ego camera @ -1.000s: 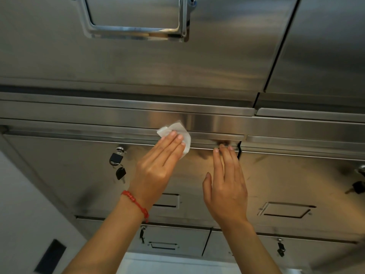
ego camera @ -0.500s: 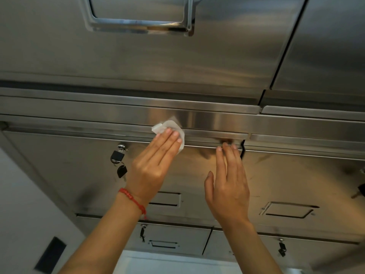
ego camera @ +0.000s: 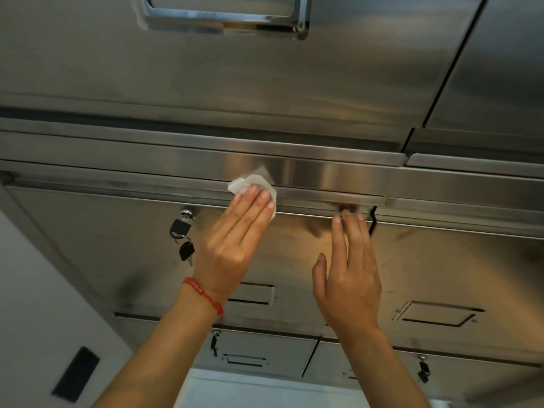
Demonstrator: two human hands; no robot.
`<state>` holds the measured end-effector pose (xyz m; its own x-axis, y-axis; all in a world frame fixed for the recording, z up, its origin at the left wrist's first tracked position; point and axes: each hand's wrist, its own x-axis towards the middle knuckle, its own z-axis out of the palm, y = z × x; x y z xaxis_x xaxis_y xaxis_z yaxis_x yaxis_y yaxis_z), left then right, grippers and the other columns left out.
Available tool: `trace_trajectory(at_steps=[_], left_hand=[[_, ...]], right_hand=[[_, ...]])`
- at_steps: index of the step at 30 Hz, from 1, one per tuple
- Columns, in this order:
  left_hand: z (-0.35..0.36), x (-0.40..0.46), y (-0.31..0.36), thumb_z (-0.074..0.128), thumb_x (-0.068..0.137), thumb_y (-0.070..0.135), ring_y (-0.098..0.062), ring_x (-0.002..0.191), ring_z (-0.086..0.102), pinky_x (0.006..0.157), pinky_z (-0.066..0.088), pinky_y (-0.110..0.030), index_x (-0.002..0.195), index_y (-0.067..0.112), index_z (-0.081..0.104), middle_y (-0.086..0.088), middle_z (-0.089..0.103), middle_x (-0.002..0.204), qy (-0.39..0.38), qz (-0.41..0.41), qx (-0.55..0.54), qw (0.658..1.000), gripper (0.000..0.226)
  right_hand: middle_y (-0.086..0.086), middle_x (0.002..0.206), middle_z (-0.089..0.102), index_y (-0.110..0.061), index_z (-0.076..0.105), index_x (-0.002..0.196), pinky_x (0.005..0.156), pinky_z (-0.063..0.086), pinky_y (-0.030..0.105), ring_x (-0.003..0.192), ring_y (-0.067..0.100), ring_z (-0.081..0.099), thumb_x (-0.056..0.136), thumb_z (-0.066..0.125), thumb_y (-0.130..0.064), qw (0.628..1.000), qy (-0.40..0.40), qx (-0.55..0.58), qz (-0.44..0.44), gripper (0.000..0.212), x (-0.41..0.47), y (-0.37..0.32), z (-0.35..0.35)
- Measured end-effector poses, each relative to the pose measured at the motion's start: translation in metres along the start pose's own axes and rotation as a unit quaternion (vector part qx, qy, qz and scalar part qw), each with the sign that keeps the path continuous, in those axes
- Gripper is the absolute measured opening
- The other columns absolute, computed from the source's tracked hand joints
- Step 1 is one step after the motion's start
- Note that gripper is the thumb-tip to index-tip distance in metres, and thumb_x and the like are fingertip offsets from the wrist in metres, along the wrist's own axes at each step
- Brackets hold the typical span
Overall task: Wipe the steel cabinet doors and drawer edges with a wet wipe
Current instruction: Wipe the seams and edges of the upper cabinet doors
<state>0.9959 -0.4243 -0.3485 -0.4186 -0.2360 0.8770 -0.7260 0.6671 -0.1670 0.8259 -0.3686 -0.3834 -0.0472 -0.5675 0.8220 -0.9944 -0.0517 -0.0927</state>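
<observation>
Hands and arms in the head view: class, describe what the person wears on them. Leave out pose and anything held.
Both forearms are bare, with no sleeves in view. The left hand has a red beaded cord bracelet at its wrist, with a short end hanging from it. The right hand and its wrist carry nothing: no glove, ring or watch shows. The fingernails look short and unpainted.

A white wipe is pressed against the steel drawer edge by the left hand; the door is touched by the right hand.
</observation>
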Motion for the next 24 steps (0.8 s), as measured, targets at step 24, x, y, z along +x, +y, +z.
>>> trace_trajectory(at_steps=[24], left_hand=[[-0.002, -0.002, -0.012, 0.066, 0.083, -0.008, -0.033, 0.116, 0.055, 0.093, 0.05, -0.045, 0.112, -0.006, 0.063, -0.02, 0.059, 0.12, 0.02, 0.019, -0.004, 1.0, 0.029]], right_hand=[[0.027, 0.137, 0.044, 0.01, 0.045, 0.131, 0.114, 0.025, 0.039, 0.136, 0.032, 0.028, 0.083, 0.057, -0.003, 1.0, 0.017, 0.006, 0.003, 0.052, 0.0, -0.001, 0.007]])
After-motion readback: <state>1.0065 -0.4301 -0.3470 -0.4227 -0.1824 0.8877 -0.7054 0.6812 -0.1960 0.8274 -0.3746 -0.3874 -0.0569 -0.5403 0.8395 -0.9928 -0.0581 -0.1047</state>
